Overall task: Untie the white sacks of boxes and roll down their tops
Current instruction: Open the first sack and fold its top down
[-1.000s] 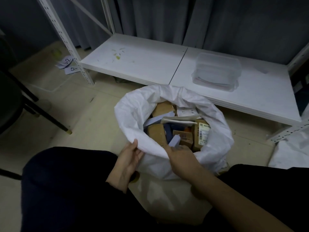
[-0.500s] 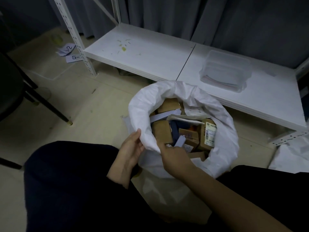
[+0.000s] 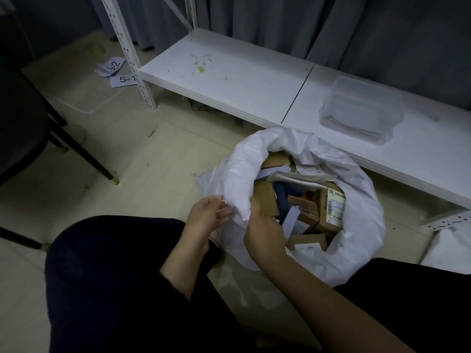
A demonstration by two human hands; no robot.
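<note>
**Sack top held at near rim, both hands engaged**

While the white sack [image 3: 356,207] stands open on the floor [image 3: 153,161] between the person's knees, both hands work its near-left rim. Left hand [image 3: 206,215]: positioned outside the sack, fingers extended toward the folded edge, with the fingertips pinching the fabric. Right hand [image 3: 262,225]: positioned at the inner side of the same edge, fingers curled over the rim and gripping it; the fingertips are hidden behind the fabric. The two hands sit just beside each other with the fold of sack between them.

Sack condition: mouth open, top turned outward in a thick roll around most of the rim. Inside lie cardboard boxes [image 3: 305,210], one bearing a printed label [image 3: 335,208].

Surroundings: a low white shelf [image 3: 242,80] runs behind the sack, carrying a clear plastic tub [image 3: 362,110]. Numbered paper slips [image 3: 119,72] lie on the floor beside the shelf post. A dark chair [image 3: 20,128] stands at the left.
</note>
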